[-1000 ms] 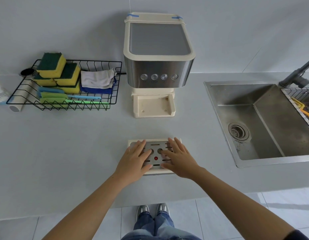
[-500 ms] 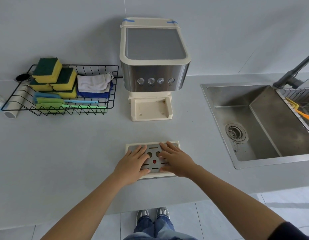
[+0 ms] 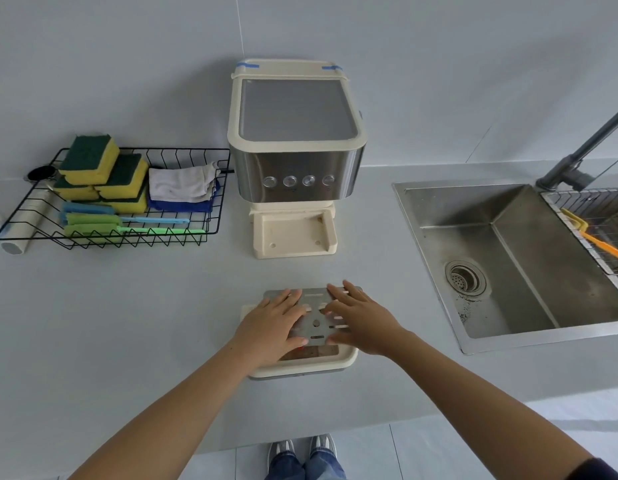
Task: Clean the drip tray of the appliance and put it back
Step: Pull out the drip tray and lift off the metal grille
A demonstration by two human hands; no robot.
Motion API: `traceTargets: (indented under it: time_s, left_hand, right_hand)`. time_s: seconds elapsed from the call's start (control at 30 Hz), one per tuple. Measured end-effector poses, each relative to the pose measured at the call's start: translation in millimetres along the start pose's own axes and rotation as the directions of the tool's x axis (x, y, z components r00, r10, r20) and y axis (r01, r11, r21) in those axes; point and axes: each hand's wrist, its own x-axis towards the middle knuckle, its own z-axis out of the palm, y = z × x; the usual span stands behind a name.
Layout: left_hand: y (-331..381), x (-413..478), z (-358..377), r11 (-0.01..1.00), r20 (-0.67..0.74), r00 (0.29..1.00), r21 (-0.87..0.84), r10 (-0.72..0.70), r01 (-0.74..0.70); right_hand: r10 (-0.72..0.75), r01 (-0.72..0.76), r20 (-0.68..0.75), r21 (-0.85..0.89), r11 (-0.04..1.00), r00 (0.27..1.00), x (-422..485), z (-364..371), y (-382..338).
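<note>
Near the front edge of the surface (image 3: pixel 127 323) sits the drip tray (image 3: pixel 338 362), well apart from the appliance (image 3: pixel 295 150) whose cream base stands bare behind it. Both hands lie on the tray's metal grate (image 3: pixel 318 322), which looks shifted back and a little askew on the cream tray, so that a dark, stained strip of the tray's inside shows at the near side. The left hand (image 3: pixel 271 323) is flat, fingers loosely spread on the grate's left part; the right hand (image 3: pixel 361 318) is likewise flat and spread on the right part. Neither pinches anything.

I'd judge the grate thin, stiff and light, slick under flat palms, with edges that want a fingertip hooked beneath one short side to lift it. The plastic tray looks light and rigid; taken by its two short rims and kept level it should carry well to the sink (image 3: pixel 508 265), since any liquid inside would slop.

How much liquid or grime the tray holds is hidden by the grate and hands. The tray's left rim is mostly covered, and the thumbs' contact is hard to make out.
</note>
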Motion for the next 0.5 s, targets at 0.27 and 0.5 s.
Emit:
traceTargets:
  time_s: [0.27,0.5]
  left_hand:
    - [30.2,66.0,-22.8,0.994,-0.009,0.996,0.066,0.091,-0.09]
    - [51.4,120.4,-26.4,0.987,0.01,0.992,0.101,0.125,-0.125]
  right_hand:
    - [0.084,-0.086,-0.068,-0.028,0.996,0.994,-3.8,-31.5,57.3]
    - [0.132,-0.135,-0.052,-0.05,0.99,0.99,5.1,-47.0,107.1]
